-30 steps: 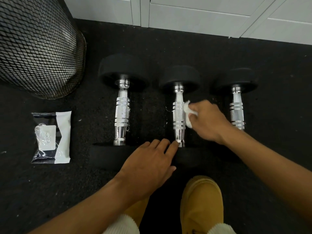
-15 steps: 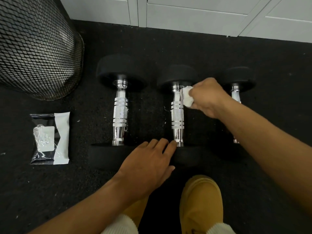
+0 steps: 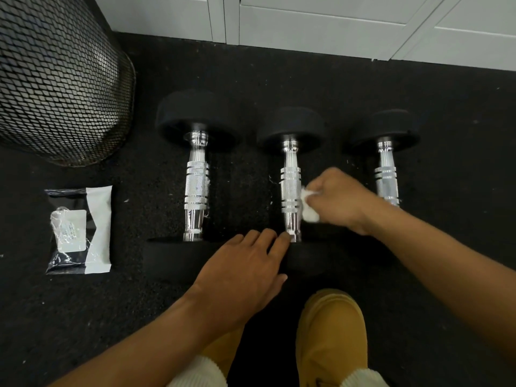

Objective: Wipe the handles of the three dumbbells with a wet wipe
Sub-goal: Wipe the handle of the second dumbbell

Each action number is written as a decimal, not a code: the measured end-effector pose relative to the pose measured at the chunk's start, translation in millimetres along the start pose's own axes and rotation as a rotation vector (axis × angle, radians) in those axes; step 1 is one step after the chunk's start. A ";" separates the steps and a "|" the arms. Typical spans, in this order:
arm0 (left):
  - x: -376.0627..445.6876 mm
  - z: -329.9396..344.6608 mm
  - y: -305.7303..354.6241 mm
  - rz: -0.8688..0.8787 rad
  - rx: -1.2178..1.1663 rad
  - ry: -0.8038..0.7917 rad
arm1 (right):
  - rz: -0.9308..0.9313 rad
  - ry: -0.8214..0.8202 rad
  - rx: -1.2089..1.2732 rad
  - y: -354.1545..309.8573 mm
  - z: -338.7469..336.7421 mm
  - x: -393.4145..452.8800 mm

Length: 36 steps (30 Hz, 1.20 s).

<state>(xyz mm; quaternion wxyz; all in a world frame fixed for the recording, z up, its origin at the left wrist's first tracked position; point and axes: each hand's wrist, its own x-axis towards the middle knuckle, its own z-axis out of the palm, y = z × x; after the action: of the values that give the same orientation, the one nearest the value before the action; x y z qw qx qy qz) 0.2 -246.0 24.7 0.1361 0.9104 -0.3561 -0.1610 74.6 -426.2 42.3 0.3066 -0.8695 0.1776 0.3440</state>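
On the black rubber floor lie three dumbbells side by side, left dumbbell, middle dumbbell, right dumbbell, plus one wipes packet and one mesh bin at far left. Right hand fingers curled tight on one bunched wet wipe, pressed to the middle handle's right side. Left hand flat, fingers together and extended, on the middle dumbbell's near head, fingertips at the handle base
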 end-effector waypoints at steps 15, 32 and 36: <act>0.6 -0.5 -0.2 -0.003 0.019 -0.015 | 0.038 -0.084 -0.233 -0.8 11.5 -25.0; 0.8 -0.5 0.2 -0.010 0.017 -0.046 | -0.040 0.119 -0.058 -6.9 6.0 -10.6; 0.3 -1.0 0.5 -0.013 0.014 -0.042 | 0.005 -0.108 -0.222 6.3 11.4 -30.3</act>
<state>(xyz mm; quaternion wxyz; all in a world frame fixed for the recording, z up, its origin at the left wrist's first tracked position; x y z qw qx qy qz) 0.4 -246.4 25.7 0.1212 0.9099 -0.3543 -0.1785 44.5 -420.4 54.6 0.2169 -0.8778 0.1239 0.4088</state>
